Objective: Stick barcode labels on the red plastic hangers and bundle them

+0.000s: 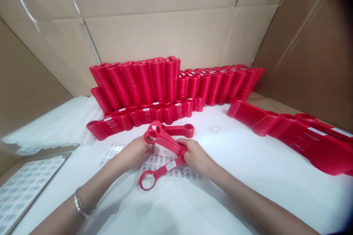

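Note:
My right hand (194, 154) is closed around one end of several red plastic ring spanners. They fan out to the left from its fingers. The lower spanner (161, 171) has a white barcode label on its handle and a large open ring at its far end. At the upper spanners (168, 142), my left hand (140, 151) is closed by a ring end, its fingertips partly hidden behind it. Another red spanner (179, 130) lies just beyond them on the white table. Under both hands is a sheet of printed labels (160, 163).
Tall stacks of red spanners (143, 80) stand along the cardboard wall (165, 33). Banded, labelled bundles (118, 125) lie before them, and more bundles (303, 136) at the right. White plastic bags (57, 121) and label sheets (24, 191) are at left. A loose rubber band (215, 129) lies on the table.

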Motion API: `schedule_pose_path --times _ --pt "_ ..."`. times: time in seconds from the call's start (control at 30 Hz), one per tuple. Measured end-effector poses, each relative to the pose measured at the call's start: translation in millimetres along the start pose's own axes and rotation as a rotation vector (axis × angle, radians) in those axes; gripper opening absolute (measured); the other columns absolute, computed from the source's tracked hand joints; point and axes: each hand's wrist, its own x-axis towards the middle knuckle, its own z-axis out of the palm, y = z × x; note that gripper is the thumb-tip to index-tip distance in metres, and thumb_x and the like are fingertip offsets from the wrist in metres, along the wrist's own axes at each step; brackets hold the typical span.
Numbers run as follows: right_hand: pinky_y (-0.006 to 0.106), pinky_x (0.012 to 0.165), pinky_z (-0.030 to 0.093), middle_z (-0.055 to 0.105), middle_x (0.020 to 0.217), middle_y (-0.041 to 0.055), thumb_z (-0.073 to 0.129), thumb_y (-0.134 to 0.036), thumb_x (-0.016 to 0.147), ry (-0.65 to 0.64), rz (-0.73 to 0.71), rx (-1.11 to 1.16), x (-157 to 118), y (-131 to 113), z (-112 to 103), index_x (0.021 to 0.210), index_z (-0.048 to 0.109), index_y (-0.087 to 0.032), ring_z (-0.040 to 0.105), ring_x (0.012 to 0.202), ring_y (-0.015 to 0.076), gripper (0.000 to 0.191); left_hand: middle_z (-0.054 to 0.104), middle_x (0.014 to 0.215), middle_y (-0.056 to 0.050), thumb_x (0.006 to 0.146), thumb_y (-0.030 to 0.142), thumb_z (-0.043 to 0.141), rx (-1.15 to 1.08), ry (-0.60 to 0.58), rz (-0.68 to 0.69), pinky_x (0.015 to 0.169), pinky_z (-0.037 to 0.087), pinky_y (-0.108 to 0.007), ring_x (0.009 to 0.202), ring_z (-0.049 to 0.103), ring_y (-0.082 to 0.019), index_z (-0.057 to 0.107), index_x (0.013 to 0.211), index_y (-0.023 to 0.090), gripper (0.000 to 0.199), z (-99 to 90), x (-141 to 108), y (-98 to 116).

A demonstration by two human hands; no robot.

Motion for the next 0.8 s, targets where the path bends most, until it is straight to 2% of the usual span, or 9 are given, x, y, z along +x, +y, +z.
schedule_pose_path --times 0.1,0.17,0.3,0.43,0.5,0.63,0.8 --pt "0.02 0.05 0.04 0.06 0.07 0.0019 0.032 -0.001 0.055 0.018 -0.005 -0.017 1.4 -0.9 -1.6 0.088 0.061 -0.015 0.056 0.059 0.0138 0.046 0.061 0.094 -0.005 0.074 0.019 0.044 0.009 0.025 -0.014 0.072 0.042 -0.027 0.082 0.056 -0.018 0.056 0.093 0.018 0.022 1.3 2.8 -0.5" --pt "0.02 0.051 0.04 0.061 0.071 0.0026 0.033 -0.001 0.055 0.033 -0.002 -0.022 2.6 -1.1 -2.4 0.087 0.062 -0.014 0.056 0.061 0.0137 0.045 0.061 0.089 -0.005 0.073 0.019 0.045 0.028 0.037 -0.031 0.067 0.041 -0.025 0.077 0.056 -0.016 0.058 0.085 0.017 0.017 -0.7 3.2 1.5" --pt "0.02 0.053 0.041 0.063 0.077 0.004 0.034 -0.001 0.058 0.048 -0.021 0.009 4.8 1.2 -3.5 0.097 0.063 -0.014 0.057 0.064 0.0137 0.051 0.06 0.076 -0.003 0.077 0.025 0.043 0.045 0.054 0.037 0.06 0.037 -0.023 0.068 0.053 -0.014 0.058 0.07 0.016 0.019 -18.0 -7.4 14.8" --pt "0.021 0.055 0.041 0.063 0.08 0.0046 0.034 -0.001 0.059 0.095 -0.027 -0.039 6.2 3.1 -5.7 0.1 0.063 -0.014 0.057 0.065 0.0143 0.051 0.06 0.069 0.0 0.079 0.032 0.049 -0.115 0.037 0.027 0.056 0.037 -0.021 0.062 0.053 -0.011 0.059 0.068 0.018 0.02 -44.0 -27.8 40.7" --pt "0.022 0.057 0.041 0.064 0.081 0.0052 0.035 -0.002 0.06 0.13 -0.03 -0.094 6.2 1.9 -7.0 0.096 0.063 -0.014 0.057 0.068 0.0152 0.047 0.061 0.072 0.002 0.079 0.035 0.051 -0.276 0.09 0.032 0.057 0.038 -0.019 0.064 0.054 -0.01 0.061 0.071 0.019 0.02 -49.9 -34.5 55.0" --pt "0.024 0.065 0.041 0.064 0.089 0.0073 0.038 -0.002 0.063 0.188 -0.065 -0.165 4.0 -5.2 -8.3 0.092 0.063 -0.014 0.057 0.077 0.0171 0.041 0.063 0.074 0.003 0.078 0.034 0.056 -0.508 0.286 0.011 0.06 0.04 -0.019 0.066 0.055 -0.009 0.064 0.074 0.02 0.017 -40.1 -33.4 74.0" --pt "0.024 0.068 0.042 0.064 0.088 0.0065 0.038 -0.001 0.063 0.211 -0.132 -0.181 0.0 -13.5 -7.9 0.09 0.062 -0.015 0.058 0.081 0.0172 0.039 0.064 0.075 0.003 0.077 0.035 0.058 -0.576 0.388 -0.039 0.067 0.04 -0.021 0.071 0.056 -0.01 0.065 0.073 0.019 0.017 -20.8 -21.9 76.3"
